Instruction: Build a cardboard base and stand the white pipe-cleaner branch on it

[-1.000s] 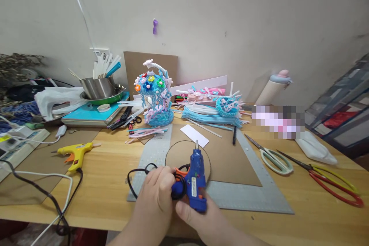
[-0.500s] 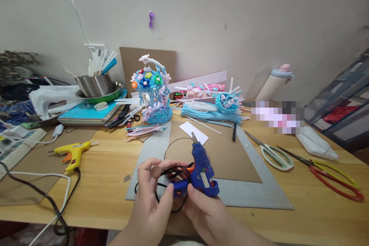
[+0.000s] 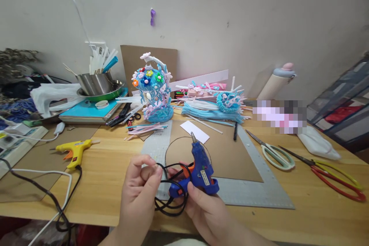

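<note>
A blue hot glue gun [image 3: 201, 169] with an orange trigger is gripped in my right hand [image 3: 206, 207], its metal nozzle pointing up and away. Its black cord [image 3: 173, 211] hangs in loose loops around the handle. My left hand [image 3: 141, 184] pinches a strand of that cord between thumb and fingers, left of the handle. Beneath and beyond the gun lies a brown cardboard sheet [image 3: 236, 161] with a circle drawn on it, resting on a grey cutting mat [image 3: 276, 196]. A white paper rectangle [image 3: 195, 131] lies on the cardboard's far part.
A yellow glue gun [image 3: 75, 152] lies at left near a power strip [image 3: 25, 150]. White-handled scissors [image 3: 278, 156] and red-and-yellow scissors [image 3: 331, 177] lie at right. Behind stand a flowered pipe-cleaner lamp shape [image 3: 155, 88], blue pipe-cleaner bundles [image 3: 207, 114], and a bottle [image 3: 275, 82].
My left hand has moved left, away from the gun's handle, drawing the cord with it. More of the handle and cord loops show. My right hand keeps its hold on the gun.
</note>
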